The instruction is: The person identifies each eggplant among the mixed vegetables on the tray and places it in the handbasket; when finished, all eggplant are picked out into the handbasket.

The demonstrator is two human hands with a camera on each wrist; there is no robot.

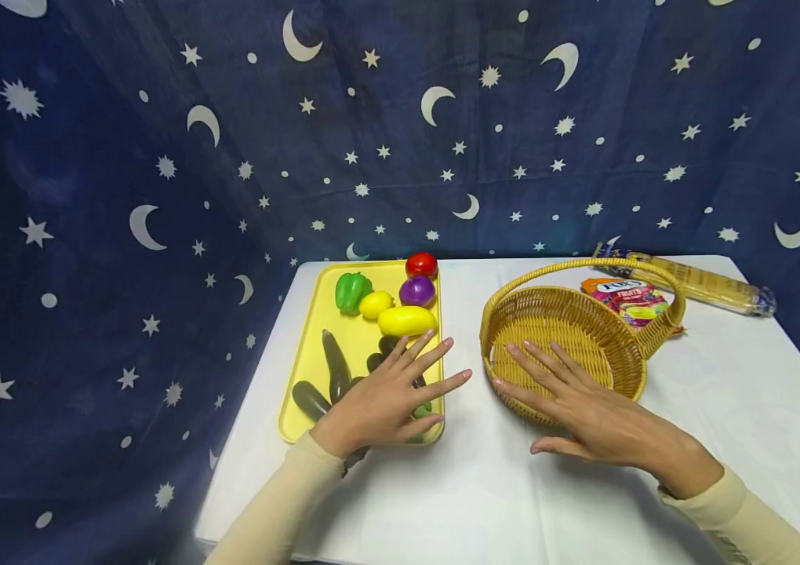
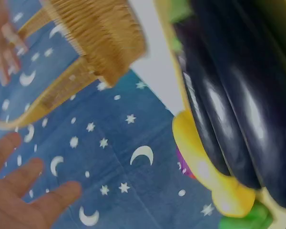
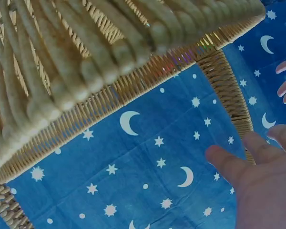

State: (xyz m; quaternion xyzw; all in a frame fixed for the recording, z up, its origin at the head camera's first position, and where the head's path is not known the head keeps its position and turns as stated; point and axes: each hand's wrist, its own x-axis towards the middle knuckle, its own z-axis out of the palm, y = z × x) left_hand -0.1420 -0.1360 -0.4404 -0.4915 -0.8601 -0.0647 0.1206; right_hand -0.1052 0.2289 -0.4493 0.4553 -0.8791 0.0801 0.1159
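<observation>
My left hand (image 1: 389, 404) is held with fingers spread above the front right of a yellow tray (image 1: 308, 357), holding nothing. Several dark eggplants (image 1: 336, 365) lie below and beside it, partly hidden by the hand; they look large and glossy in the left wrist view. Farther back on the tray are a green bell pepper (image 1: 353, 293), a lemon (image 1: 376, 304), a long yellow fruit or vegetable (image 1: 407, 321), a purple onion-like piece (image 1: 417, 291) and a red tomato (image 1: 421, 264). My right hand (image 1: 583, 412), fingers also spread, hovers over the near side of a wicker basket (image 1: 548, 302) and grips nothing.
Behind the basket lies a red Fox's Fruits packet (image 1: 629, 298), partly covered by the basket's handle. A long clear pack of spaghetti-like pasta (image 1: 710, 286) rests at the back right of the white table (image 1: 456, 494). A blue curtain (image 1: 400, 204) with moons and stars hangs behind.
</observation>
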